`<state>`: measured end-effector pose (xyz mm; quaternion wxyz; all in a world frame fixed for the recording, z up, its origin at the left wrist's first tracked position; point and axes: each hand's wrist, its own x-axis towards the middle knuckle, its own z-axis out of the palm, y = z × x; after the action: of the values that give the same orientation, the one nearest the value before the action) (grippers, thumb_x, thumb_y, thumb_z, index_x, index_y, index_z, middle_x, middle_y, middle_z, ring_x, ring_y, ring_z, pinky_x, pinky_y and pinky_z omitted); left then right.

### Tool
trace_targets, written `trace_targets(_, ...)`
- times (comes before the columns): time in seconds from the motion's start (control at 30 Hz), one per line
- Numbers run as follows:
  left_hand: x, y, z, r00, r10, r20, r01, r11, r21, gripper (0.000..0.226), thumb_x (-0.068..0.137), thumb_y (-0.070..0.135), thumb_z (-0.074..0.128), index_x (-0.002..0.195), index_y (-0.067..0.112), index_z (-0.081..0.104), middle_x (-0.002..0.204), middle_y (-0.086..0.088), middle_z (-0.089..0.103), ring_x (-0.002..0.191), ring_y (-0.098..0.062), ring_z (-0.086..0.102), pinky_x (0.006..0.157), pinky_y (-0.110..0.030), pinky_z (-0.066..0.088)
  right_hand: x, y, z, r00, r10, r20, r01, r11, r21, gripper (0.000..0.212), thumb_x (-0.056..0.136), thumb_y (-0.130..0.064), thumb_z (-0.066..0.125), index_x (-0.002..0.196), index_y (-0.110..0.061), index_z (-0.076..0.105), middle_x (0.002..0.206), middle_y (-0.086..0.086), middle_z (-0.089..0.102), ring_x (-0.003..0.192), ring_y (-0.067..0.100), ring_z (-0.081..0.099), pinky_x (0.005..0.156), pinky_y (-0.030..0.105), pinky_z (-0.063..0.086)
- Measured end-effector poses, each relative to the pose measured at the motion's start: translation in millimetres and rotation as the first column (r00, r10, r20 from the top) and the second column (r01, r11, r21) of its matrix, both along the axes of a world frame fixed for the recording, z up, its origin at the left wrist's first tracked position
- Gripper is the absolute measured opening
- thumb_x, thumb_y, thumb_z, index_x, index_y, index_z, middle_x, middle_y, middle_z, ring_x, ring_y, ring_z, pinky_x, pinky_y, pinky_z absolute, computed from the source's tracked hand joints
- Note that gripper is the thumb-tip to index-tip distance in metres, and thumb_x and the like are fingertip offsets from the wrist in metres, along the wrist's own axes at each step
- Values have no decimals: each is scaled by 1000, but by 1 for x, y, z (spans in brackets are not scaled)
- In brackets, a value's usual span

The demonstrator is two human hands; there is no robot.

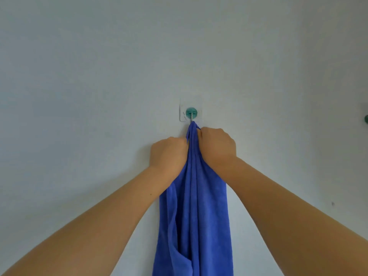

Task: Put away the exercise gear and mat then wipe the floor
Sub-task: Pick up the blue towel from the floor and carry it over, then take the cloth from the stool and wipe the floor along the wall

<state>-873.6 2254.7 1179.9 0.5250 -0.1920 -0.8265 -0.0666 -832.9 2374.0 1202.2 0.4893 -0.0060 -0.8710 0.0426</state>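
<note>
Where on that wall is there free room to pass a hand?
Bare wall lies left of and above the green hook, and to its right as far as a second hook at the edge. It is crowded just below the hook, where the left hand and right hand grip the blue towel.

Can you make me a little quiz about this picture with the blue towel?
1. True or false: the blue towel lies folded on a shelf.
2. What does the top of the towel hang from? A) a door handle B) a green wall hook C) a chair
3. Fill in: the left hand and the right hand are both closed on the towel just ______ the hook.

Key:
1. False; it hangs down the white wall.
2. B
3. below
</note>
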Motion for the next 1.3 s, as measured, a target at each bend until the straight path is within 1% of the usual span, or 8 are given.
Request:
trace_targets(0.13,13,-4,0,998,-7,63,7,1000,-3,25,100,14,32,82,13,49,87,-7,63,65,-16,46,47,-27,23,15,0,3,996,-15,91,11,999,49,23,100,-17,32,97,-8,53,93,6,55,76,20,46,63,32,35)
trace_targets(0.23,29,-11,-12,983,-87,164,79,995,57,29,102,30,31,103,11,52,95,-5,61,72,-17,48,58,-29,33,21,14,-2,989,42,144,-46,999,19,29,102,-27,29,112,-7,47,104,12,59,80,24,49,65,34,37)
trace_targets(0.33,56,-27,-44,969,-100,225,70,988,135,39,99,42,35,123,13,45,112,-4,53,93,-19,53,68,-33,42,34,21,-27,989,80,-122,-69,993,92,31,100,-25,34,120,-6,48,113,14,54,98,31,50,70,38,38)
trace_targets(0.47,99,-56,-117,954,-104,281,29,965,259,39,99,34,39,134,16,41,119,-4,51,104,-19,53,81,-35,48,65,2,-99,803,428,-415,-337,900,276,27,87,-13,50,110,-6,61,106,13,62,95,32,59,70,40,45)
trace_targets(0.8,317,-82,-405,687,135,714,-424,873,242,36,99,30,43,133,20,45,117,2,57,102,-13,56,87,-23,44,187,-55,-416,646,698,310,-754,648,111,29,87,-18,57,115,-19,60,116,4,62,106,24,60,85,39,47)
trace_targets(1.1,583,-105,-560,87,291,953,-771,625,-121,48,99,38,27,144,20,30,135,-2,44,121,-19,45,100,-33,38,373,-96,-583,273,606,747,-929,366,43,40,86,-28,52,125,-20,53,126,10,61,115,26,60,92,56,48)
trace_targets(1.2,660,-99,-585,-64,276,959,-822,531,-208,54,98,42,21,146,19,25,141,-4,39,127,-21,40,107,-34,31,438,-105,-616,170,473,864,-965,257,49,47,80,-33,66,125,-22,59,127,9,61,117,25,60,90,57,49)
trace_targets(1.3,733,-95,-599,-182,245,952,-880,391,-269,54,100,39,29,149,19,17,148,-3,29,137,-21,29,116,-40,17,499,-118,-631,106,401,910,-987,156,47,46,86,-40,48,128,-25,58,132,6,58,122,23,56,95,55,44)
